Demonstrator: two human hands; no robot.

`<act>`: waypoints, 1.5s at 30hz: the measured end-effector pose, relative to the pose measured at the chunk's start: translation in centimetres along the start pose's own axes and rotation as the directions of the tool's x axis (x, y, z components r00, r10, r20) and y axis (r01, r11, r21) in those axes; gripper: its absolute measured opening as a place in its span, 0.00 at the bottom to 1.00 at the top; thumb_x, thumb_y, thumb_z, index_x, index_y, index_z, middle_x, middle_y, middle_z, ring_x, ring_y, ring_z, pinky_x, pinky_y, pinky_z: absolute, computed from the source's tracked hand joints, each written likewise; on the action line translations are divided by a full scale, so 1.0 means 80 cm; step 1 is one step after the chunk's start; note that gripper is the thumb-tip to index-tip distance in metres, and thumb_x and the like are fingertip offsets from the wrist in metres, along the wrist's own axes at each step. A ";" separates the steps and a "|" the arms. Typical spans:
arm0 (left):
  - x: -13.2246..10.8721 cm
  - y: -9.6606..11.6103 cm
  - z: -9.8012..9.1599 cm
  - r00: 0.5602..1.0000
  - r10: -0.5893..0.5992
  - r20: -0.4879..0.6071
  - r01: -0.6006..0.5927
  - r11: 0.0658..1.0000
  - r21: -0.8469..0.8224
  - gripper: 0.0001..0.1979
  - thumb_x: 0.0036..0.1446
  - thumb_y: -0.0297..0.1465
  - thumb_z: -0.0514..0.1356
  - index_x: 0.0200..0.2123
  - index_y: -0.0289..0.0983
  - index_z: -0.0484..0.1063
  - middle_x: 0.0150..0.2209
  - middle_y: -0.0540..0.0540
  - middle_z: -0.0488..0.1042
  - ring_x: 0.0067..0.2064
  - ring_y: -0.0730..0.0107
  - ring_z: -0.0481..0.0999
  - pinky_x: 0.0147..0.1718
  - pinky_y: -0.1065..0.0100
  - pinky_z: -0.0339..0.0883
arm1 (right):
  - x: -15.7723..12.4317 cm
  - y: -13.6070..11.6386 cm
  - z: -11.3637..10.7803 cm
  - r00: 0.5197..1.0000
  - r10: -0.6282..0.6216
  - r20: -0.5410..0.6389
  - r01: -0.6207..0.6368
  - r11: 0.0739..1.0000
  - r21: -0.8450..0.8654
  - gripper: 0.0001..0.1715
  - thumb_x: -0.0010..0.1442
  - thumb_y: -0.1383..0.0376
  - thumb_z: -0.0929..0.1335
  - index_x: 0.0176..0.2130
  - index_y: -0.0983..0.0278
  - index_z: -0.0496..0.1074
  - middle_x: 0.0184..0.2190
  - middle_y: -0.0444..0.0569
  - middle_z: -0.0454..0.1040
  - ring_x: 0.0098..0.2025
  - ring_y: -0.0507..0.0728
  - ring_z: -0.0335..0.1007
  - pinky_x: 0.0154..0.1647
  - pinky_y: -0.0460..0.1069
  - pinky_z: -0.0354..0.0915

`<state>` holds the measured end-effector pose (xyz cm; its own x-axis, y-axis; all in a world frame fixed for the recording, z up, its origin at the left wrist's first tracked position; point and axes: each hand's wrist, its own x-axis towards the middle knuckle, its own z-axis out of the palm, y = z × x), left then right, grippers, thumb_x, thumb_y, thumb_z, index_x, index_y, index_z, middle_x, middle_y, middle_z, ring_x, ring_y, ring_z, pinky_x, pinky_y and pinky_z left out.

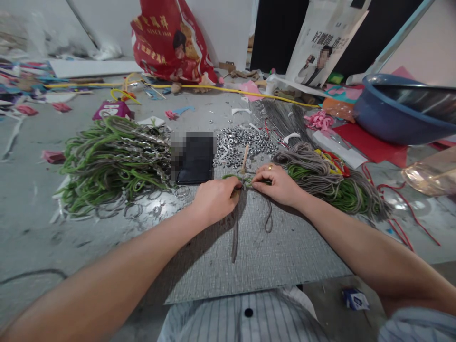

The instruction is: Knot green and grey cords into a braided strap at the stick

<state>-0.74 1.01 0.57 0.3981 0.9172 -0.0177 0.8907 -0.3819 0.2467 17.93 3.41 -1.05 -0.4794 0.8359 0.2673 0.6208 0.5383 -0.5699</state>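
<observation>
Green and grey cords (248,181) run between my two hands in front of a small upright wooden peg (245,159). The fingers of my left hand (218,197) are closed on the cord at its left side. My right hand (276,184) pinches the same cord from the right, thumb against index finger. A grey cord end (234,242) hangs straight down over the board, and a grey loop (268,223) lies below my right hand. Whether a knot sits between the fingertips is too small to tell.
Behind the hands lie many metal rings (245,140) and a black phone-like slab (195,159). Finished-looking green and grey cords (110,166) are heaped left, loose cord bundles (320,180) right. A blue basin (395,114) and red bag (171,42) stand farther back.
</observation>
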 end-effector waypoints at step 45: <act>0.001 0.002 0.001 0.999 0.005 -0.041 -0.007 0.999 -0.048 0.13 0.54 0.35 0.50 0.35 0.42 0.74 0.31 0.48 0.77 0.33 0.63 0.74 0.27 0.69 0.60 | -0.002 -0.012 0.007 0.996 -0.082 0.046 0.088 0.986 -0.144 0.11 0.52 0.62 0.69 0.37 0.63 0.74 0.33 0.48 0.74 0.39 0.56 0.65 0.42 0.52 0.56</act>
<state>-0.57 1.06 0.55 0.3929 0.9193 0.0232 0.8766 -0.3820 0.2926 17.09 2.67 -0.97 -0.5568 0.7831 0.2771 0.6593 0.6196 -0.4261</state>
